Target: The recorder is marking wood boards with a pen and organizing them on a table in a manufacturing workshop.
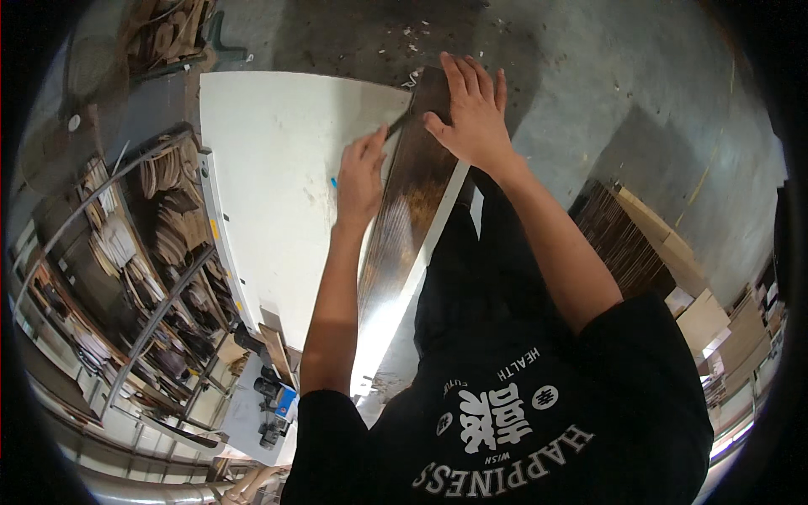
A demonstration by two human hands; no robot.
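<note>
A long dark brown board (411, 189) with visible grain lies along the right edge of a white tabletop (273, 168). My left hand (362, 178) is closed around a thin, dark, blade-like tool (396, 124), whose tip meets the board's left edge near its far end. What kind of tool it is cannot be made out. Across the board's far end rests my right hand (478, 114), fingers stretched out and thumb spread, pressing on its top and right edge. A small blue object (334, 182) lies on the tabletop beside my left wrist.
Metal racks (160, 316) full of curved wooden pieces stand left. Stacked brown panels (627, 231) are on the floor at right. Pale scraps (411, 34) litter the concrete beyond the table. Dark tools (269, 400) and a blue box (286, 401) sit on a surface at lower left.
</note>
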